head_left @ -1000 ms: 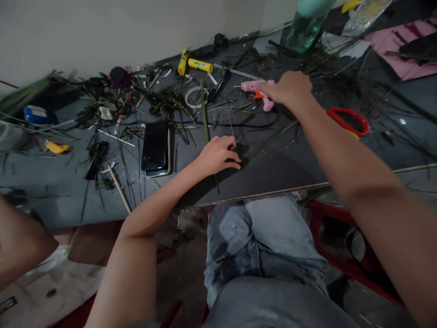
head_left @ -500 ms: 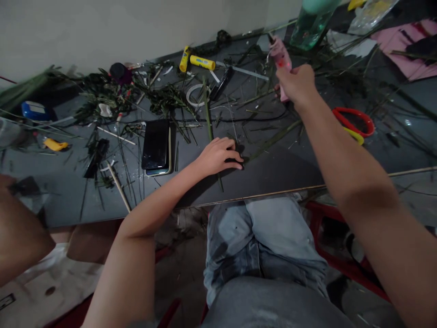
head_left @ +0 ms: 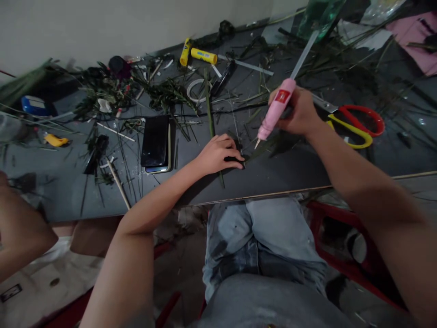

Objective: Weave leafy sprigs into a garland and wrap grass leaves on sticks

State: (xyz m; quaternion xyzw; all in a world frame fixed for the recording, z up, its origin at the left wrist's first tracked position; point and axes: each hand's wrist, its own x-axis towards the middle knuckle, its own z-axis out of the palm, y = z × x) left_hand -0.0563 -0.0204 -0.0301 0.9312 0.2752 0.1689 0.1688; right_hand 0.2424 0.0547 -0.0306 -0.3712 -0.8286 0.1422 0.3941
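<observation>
My right hand (head_left: 298,113) is closed around a pink glue gun (head_left: 276,111), with a glue stick poking out of its back. The nozzle points down and left at a spot just right of my left hand (head_left: 218,154). My left hand lies on the dark table (head_left: 273,175) with fingers curled, pressing a long green leaf strip (head_left: 210,114) and a small dark piece down against the surface. A black cord (head_left: 239,109) trails across the table behind the hands.
A black phone (head_left: 155,142) lies left of my left hand. Red and yellow scissors (head_left: 355,123) lie to the right. Leaves, stems, yellow tubes (head_left: 204,55), a tape roll (head_left: 194,89) and a green bottle (head_left: 319,16) litter the back. Another person's arm (head_left: 20,237) is at far left.
My right hand picked the pink glue gun up off the table, swung it round and brought it down and left toward my left hand. My left hand stayed put.
</observation>
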